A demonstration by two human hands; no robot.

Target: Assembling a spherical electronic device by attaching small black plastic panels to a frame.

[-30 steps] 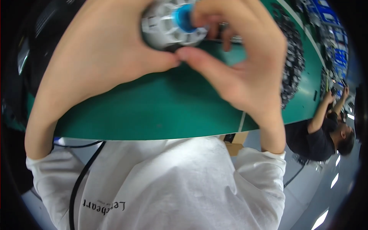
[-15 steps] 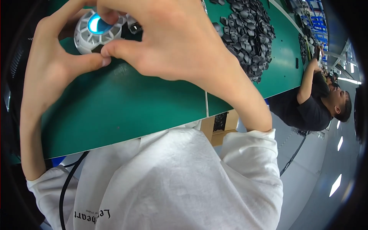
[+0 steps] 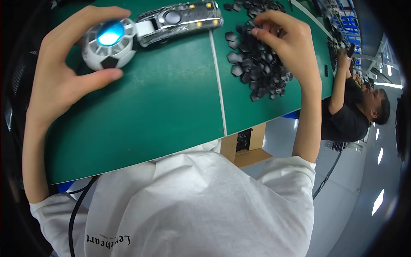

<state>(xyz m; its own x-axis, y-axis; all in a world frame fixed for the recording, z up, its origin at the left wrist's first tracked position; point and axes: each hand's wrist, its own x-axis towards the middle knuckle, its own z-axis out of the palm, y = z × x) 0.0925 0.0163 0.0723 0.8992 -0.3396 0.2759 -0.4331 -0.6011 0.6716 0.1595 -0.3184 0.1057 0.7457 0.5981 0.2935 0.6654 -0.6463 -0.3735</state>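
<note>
Tabletop (image 3: pixel 162 107): green. Left hand (image 3: pixel 62 75): thumb and fingers curved wide around 1 white ball (image 3: pixel 110 49) with blue dome, holding it at the left. Right hand (image 3: pixel 295 45): thumb and fingertips nearly together over 1 heap of black pentagonal pieces (image 3: pixel 261 70); whether any is gripped, cannot tell. Beside the ball: 1 black-and-silver device (image 3: pixel 184 21). Farthest: 1 co-worker (image 3: pixel 349 115), dark shirt.

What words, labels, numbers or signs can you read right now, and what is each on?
White shirt: dark lettering, upside down, partly in a fold; I won't copy it out.
Same shirt: smaller line, too small to read.
White ball, black-and-silver device, black pieces: none I can make out.
</note>
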